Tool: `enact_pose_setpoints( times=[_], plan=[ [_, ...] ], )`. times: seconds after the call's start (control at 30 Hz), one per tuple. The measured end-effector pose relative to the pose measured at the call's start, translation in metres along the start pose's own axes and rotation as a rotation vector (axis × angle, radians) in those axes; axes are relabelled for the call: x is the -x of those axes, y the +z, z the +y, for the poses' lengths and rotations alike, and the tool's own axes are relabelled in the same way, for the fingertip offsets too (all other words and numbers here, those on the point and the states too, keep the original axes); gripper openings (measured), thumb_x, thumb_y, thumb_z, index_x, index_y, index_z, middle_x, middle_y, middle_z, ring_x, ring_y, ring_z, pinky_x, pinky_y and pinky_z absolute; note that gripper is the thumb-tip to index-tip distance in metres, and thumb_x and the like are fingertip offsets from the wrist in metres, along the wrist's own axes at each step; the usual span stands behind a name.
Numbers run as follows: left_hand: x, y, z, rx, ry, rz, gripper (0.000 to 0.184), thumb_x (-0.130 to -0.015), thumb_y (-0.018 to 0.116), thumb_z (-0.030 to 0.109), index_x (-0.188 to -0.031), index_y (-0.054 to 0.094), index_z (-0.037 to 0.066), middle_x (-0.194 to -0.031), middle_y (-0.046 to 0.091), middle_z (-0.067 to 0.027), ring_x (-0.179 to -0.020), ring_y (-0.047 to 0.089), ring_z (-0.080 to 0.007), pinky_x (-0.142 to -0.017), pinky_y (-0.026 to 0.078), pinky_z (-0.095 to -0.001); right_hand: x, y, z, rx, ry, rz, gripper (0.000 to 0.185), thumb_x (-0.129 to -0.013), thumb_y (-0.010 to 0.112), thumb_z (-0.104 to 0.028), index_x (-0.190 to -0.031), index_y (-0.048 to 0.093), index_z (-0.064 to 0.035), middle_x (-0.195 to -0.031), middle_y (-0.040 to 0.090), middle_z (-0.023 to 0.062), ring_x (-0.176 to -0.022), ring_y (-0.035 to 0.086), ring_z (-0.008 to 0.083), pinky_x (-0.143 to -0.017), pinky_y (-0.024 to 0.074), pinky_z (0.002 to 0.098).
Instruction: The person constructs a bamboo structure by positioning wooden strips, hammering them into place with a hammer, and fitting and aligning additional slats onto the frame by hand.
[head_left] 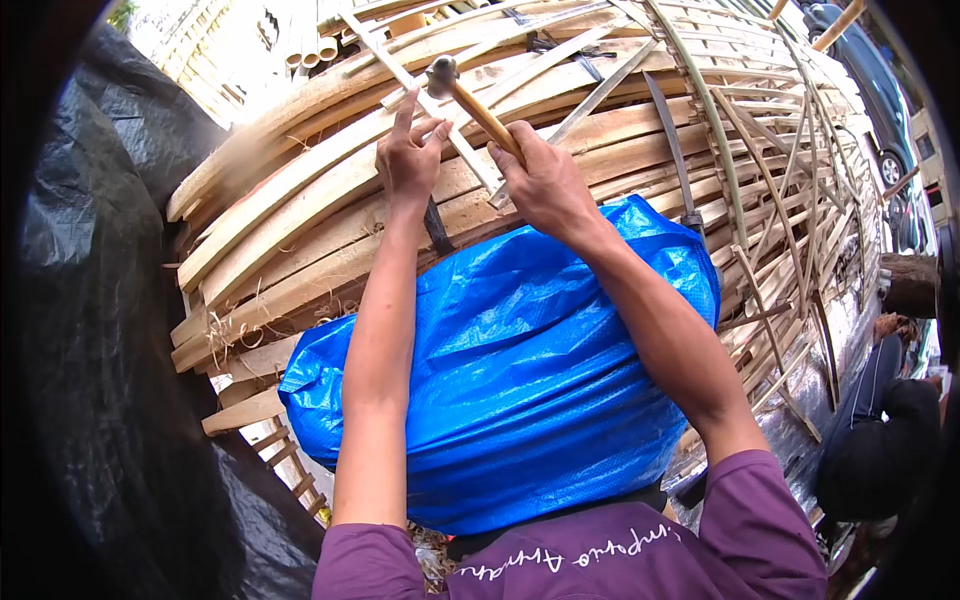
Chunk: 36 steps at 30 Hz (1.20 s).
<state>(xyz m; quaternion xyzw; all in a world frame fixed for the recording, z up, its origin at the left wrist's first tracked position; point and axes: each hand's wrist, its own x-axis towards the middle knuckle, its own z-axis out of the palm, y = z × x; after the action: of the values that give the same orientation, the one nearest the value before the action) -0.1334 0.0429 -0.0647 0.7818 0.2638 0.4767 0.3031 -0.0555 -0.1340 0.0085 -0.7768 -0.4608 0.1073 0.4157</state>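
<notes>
A hammer [485, 115] is held by its wooden handle in my right hand [548, 185], its metal head raised over the planks. My left hand [408, 160] is just left of the hammer head. Its index finger points forward and its thumb lies to the right, with a thin pale wooden strip [465, 150] running between them. Whether a nail is also in those fingers cannot be seen. The strip crosses slantwise over several long wooden planks [300, 225]. Below my forearms, a blue tarpaulin [530, 370] covers the near side of the planks.
A long blade with a dark handle [672, 140] lies on the planks to the right. Beyond it spreads a lattice of thin slats [780, 200]. Black sheeting [110, 350] hangs at left. Cut bamboo poles [310, 52] lie at the back. A person [880, 430] and a car [865, 80] are at right.
</notes>
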Motion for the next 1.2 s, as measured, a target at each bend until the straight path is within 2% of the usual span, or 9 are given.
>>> enact_pose_setpoints(
  times=[0.07, 0.27, 0.33, 0.8, 0.83, 1.0, 1.07, 1.13, 1.2],
  plan=[
    [0.000, -0.001, 0.001, -0.021, -0.004, -0.005, 0.066, -0.080, 0.079, 0.017, -0.138, 0.048, 0.014, -0.090, 0.074, -0.0105, -0.078, 0.072, -0.0135, -0.065, 0.054, -0.0264, 0.001, 0.001, 0.001, 0.010, -0.006, 0.008, 0.025, -0.097, 0.053, -0.028, -0.104, 0.053, -0.0039, -0.071, 0.060, 0.0246, -0.070, 0.061, 0.0437, -0.062, 0.0427, 0.0519],
    [-0.001, 0.000, -0.003, -0.006, -0.028, -0.019, 0.067, -0.080, 0.079, 0.018, -0.138, 0.048, 0.014, -0.089, 0.074, -0.0103, -0.076, 0.071, -0.0133, -0.064, 0.054, -0.0261, 0.000, 0.000, 0.000, -0.001, -0.002, -0.021, 0.023, -0.095, 0.053, -0.024, -0.099, 0.050, -0.0018, -0.075, 0.062, 0.0308, -0.077, 0.059, 0.0515, -0.068, 0.0436, 0.0587],
    [-0.001, 0.000, -0.003, -0.012, -0.015, -0.009, 0.067, -0.079, 0.079, 0.018, -0.138, 0.048, 0.014, -0.088, 0.074, -0.0102, -0.076, 0.071, -0.0127, -0.063, 0.054, -0.0258, 0.001, 0.001, -0.002, -0.001, -0.008, 0.014, 0.021, -0.096, 0.055, -0.024, -0.100, 0.053, -0.0029, -0.070, 0.060, 0.0233, -0.068, 0.061, 0.0422, -0.059, 0.0430, 0.0481],
    [-0.002, -0.002, 0.001, -0.077, -0.001, -0.019, 0.065, -0.080, 0.079, 0.017, -0.137, 0.048, 0.011, -0.088, 0.074, -0.0103, -0.075, 0.071, -0.0135, -0.064, 0.054, -0.0256, 0.002, 0.003, 0.000, 0.102, 0.017, 0.000, 0.021, -0.097, 0.054, -0.024, -0.103, 0.054, -0.0033, -0.072, 0.061, 0.0244, -0.068, 0.061, 0.0427, -0.059, 0.0430, 0.0497],
    [-0.002, -0.002, 0.000, -0.074, 0.001, -0.019, 0.065, -0.080, 0.079, 0.017, -0.137, 0.048, 0.011, -0.088, 0.074, -0.0103, -0.075, 0.071, -0.0135, -0.064, 0.054, -0.0256, 0.002, 0.003, 0.003, 0.122, 0.034, -0.045, 0.023, -0.095, 0.054, -0.024, -0.099, 0.051, -0.0023, -0.074, 0.063, 0.0290, -0.076, 0.061, 0.0503, -0.068, 0.0451, 0.0580],
    [-0.002, 0.000, -0.004, -0.041, -0.009, -0.018, 0.065, -0.080, 0.079, 0.017, -0.137, 0.048, 0.012, -0.089, 0.074, -0.0108, -0.076, 0.072, -0.0132, -0.064, 0.054, -0.0253, 0.002, 0.000, -0.004, 0.016, 0.011, -0.025, 0.022, -0.094, 0.055, -0.024, -0.098, 0.050, -0.0027, -0.074, 0.062, 0.0292, -0.077, 0.061, 0.0503, -0.068, 0.0448, 0.0579],
    [-0.001, 0.001, -0.004, -0.066, -0.013, -0.021, 0.065, -0.080, 0.079, 0.016, -0.137, 0.049, 0.012, -0.089, 0.074, -0.0108, -0.076, 0.072, -0.0132, -0.064, 0.054, -0.0251, 0.003, 0.002, -0.005, -0.011, -0.050, 0.049, 0.021, -0.097, 0.055, -0.023, -0.101, 0.054, -0.0028, -0.068, 0.059, 0.0230, -0.064, 0.060, 0.0399, -0.057, 0.0429, 0.0473],
    [-0.002, 0.004, -0.007, -0.022, 0.009, 0.045, 0.063, -0.076, 0.081, 0.026, -0.132, 0.055, 0.014, -0.086, 0.075, -0.0024, -0.051, 0.058, -0.0116, -0.054, 0.048, -0.0272, 0.003, 0.004, -0.001, -0.002, -0.049, 0.056, 0.020, -0.097, 0.055, -0.023, -0.101, 0.054, -0.0030, -0.068, 0.059, 0.0229, -0.063, 0.060, 0.0400, -0.057, 0.0428, 0.0473],
    [0.000, 0.003, -0.006, -0.003, -0.002, 0.048, 0.063, -0.076, 0.081, 0.026, -0.132, 0.054, 0.014, -0.086, 0.075, -0.0024, -0.051, 0.057, -0.0116, -0.054, 0.047, -0.0272, 0.002, 0.005, 0.003, 0.115, 0.036, -0.042, 0.022, -0.095, 0.055, -0.024, -0.097, 0.050, -0.0019, -0.072, 0.062, 0.0291, -0.074, 0.061, 0.0499, -0.066, 0.0442, 0.0576]
  ],
)
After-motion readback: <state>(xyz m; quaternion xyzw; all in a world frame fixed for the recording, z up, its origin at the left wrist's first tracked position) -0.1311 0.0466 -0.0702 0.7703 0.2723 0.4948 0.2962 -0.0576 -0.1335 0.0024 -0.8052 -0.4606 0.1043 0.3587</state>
